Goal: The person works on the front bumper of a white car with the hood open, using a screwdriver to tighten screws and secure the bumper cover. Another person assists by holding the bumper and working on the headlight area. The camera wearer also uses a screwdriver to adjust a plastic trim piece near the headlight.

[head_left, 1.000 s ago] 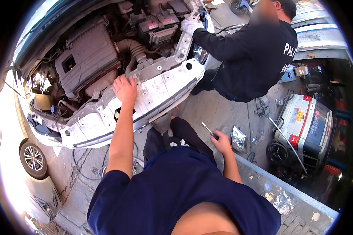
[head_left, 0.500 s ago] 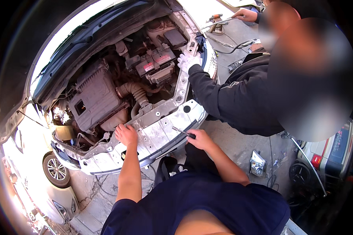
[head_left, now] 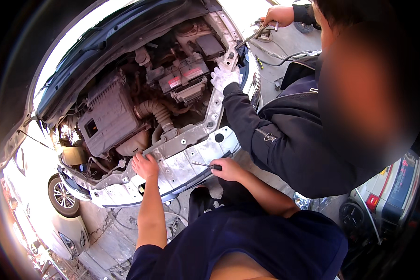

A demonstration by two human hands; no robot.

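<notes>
While the left hand [head_left: 145, 166] rests unclenched on white panelling [head_left: 182, 164], the right hand [head_left: 230, 169] grips a likely light, rigid driver's handle [head_left: 216, 167].

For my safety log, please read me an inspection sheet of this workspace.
Surface: pale front panel, scuffed and dirty; cracked concrete ground below.
Job's things: black-handled tool with metal shaft; dusty grey cover in the open engine bay.
Clutter: shiny unit on the ground, mostly hidden by a sleeve.
Hands: left hand on the panel's upper edge; right hand grips the tool.
Cables: dark cable on the ground past the car's corner.
Surroundings: co-worker's gloved hand on the car's front corner; vehicle wheel at left.
</notes>
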